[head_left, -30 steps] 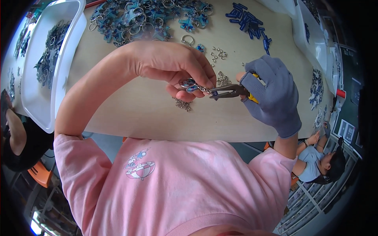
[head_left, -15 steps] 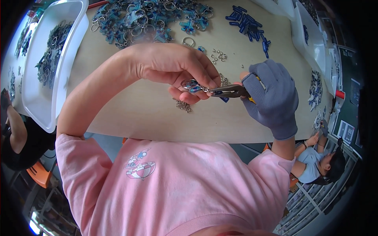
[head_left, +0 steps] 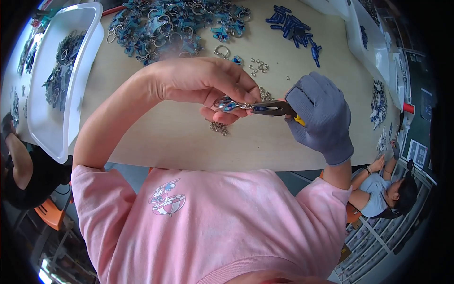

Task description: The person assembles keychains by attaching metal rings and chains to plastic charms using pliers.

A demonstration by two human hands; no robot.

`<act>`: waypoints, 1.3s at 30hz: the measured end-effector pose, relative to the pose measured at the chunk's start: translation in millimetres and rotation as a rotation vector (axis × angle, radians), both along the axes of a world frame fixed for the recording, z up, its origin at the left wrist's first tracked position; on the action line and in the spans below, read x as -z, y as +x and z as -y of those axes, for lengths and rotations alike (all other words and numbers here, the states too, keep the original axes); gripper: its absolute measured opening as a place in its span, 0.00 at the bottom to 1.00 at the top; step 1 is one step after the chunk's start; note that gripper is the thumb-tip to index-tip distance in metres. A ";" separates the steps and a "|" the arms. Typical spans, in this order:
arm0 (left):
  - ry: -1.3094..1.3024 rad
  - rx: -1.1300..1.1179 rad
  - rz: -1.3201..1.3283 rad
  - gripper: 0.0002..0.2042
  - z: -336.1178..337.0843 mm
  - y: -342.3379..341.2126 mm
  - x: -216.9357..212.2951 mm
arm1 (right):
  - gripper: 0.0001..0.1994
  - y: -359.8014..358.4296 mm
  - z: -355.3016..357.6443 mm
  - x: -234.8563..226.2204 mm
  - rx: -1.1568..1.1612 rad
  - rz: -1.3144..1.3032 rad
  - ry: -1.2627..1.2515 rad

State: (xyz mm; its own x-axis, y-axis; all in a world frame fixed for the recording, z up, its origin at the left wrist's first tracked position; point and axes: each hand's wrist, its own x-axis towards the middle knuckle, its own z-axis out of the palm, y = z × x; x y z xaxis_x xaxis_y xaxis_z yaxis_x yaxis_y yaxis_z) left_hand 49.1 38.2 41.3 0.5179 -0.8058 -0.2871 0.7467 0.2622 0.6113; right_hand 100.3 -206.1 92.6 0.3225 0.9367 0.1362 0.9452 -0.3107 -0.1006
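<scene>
Bare and curled, my left hand (head_left: 215,87) pinches a blue keychain (head_left: 228,103) with a metal ring and short chain between thumb and fingers. My right hand (head_left: 320,120), in a grey fingerless glove, grips pliers (head_left: 276,108) with a yellow handle. The jaws of the pliers meet the metal link at the keychain's right end. A dark blue tag shows behind the jaws; I cannot tell whether it is attached. Small metal rings lie in one pile (head_left: 219,128) below my left fingers and in another (head_left: 266,94) just behind the jaws.
A big heap of blue keychains (head_left: 161,28) covers the table's far left. Blue tags (head_left: 293,28) lie at the far right, with loose rings (head_left: 258,66) nearer. A white tray (head_left: 97,61) of keychains stands left. Co-workers sit at both sides, one in a light blue top (head_left: 373,191).
The view has shifted slightly. My right hand and the pliers have turned a little, the yellow handle showing more. Both hands keep hold of the same things.
</scene>
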 end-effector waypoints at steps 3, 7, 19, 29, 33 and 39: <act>-0.012 -0.036 0.033 0.08 -1.7 -0.8 2.3 | 0.17 -1.4 2.6 6.3 0.039 -0.041 0.030; -0.071 -0.061 0.049 0.08 -2.5 -5.9 5.7 | 0.17 -5.0 3.4 15.4 0.077 -0.063 0.081; 0.086 -0.218 0.007 0.14 1.6 -16.8 -3.1 | 0.16 -14.6 -1.1 17.7 0.159 0.071 0.132; 0.211 -0.493 0.124 0.14 28.5 -38.7 8.4 | 0.16 -22.7 -0.1 29.4 0.252 0.076 0.057; 0.276 -0.610 0.119 0.13 37.3 -44.4 2.8 | 0.16 -29.2 -1.6 29.3 0.294 0.066 0.064; 0.300 -0.714 0.151 0.14 44.3 -48.7 -2.0 | 0.16 -35.1 -4.2 26.9 0.335 0.064 0.059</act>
